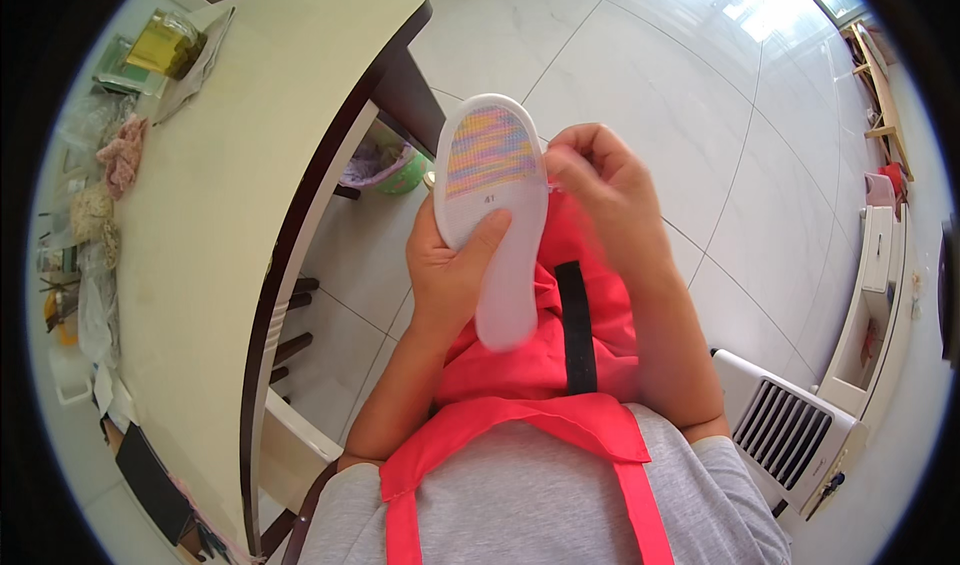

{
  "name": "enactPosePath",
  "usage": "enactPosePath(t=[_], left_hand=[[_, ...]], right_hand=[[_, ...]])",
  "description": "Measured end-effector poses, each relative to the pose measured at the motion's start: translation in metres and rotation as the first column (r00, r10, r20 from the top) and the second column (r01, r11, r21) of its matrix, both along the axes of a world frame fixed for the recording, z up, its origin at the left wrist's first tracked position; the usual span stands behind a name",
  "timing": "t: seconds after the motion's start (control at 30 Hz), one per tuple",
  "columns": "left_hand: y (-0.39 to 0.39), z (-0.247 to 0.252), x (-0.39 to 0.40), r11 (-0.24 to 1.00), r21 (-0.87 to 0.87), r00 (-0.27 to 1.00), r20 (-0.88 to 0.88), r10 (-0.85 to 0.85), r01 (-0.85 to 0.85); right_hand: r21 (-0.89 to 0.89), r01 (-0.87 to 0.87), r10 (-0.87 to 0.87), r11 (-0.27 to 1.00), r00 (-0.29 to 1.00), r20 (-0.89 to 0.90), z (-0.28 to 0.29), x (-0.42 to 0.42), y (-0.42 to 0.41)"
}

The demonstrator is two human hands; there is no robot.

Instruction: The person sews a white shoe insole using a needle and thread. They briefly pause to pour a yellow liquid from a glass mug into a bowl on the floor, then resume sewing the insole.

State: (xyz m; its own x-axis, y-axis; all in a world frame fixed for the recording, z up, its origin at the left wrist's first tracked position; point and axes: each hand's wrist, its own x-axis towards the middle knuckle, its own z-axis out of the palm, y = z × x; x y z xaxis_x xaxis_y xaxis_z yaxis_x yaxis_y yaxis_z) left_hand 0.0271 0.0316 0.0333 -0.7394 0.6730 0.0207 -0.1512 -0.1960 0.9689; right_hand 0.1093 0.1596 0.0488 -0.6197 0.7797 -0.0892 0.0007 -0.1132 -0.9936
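A white shoe insole [517,265] stands tilted up over my lap. Multicoloured stitches in yellow, pink, purple and blue cover its wide toe end [491,148], and a small printed mark sits just below them. My left hand [457,253] grips the insole from its left side, thumb on the face and fingers behind. At the upper right edge is my right hand [600,190], thumb and index finger pinched together. It is blurred, and whatever lies between its fingertips is too small to make out. A thin pale strand [555,187] shows by the insole's edge.
A cream table [202,212] with a dark edge runs along my left, bearing a jar of yellow liquid [159,45] and a pink cloth [122,156]. Below stands a green bin [401,175]. A white slatted appliance [787,422] is at right. A red apron [510,373] covers my lap.
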Motion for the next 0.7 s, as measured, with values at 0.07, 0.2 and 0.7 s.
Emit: enactPosePath(t=[0.07,0.2,0.7], left_hand=[[-0.004,-0.008,-0.012,0.996,0.060,0.985,-0.162,-0.057,0.068],[-0.002,-0.001,-0.032,0.941,0.084,0.869,-0.417,-0.267,0.329],[-0.013,-0.008,-0.034,0.849,0.043,0.839,-0.185,-0.511,0.526]], right_hand=[[-0.116,-0.045,0.037,0.992,0.997,-0.074,0.010,0.004,0.005],[-0.155,-0.331,0.313,0.931,0.941,-0.130,0.019,0.019,0.012],[-0.520,-0.261,0.085,0.813,0.937,-0.338,-0.009,0.022,0.009]])
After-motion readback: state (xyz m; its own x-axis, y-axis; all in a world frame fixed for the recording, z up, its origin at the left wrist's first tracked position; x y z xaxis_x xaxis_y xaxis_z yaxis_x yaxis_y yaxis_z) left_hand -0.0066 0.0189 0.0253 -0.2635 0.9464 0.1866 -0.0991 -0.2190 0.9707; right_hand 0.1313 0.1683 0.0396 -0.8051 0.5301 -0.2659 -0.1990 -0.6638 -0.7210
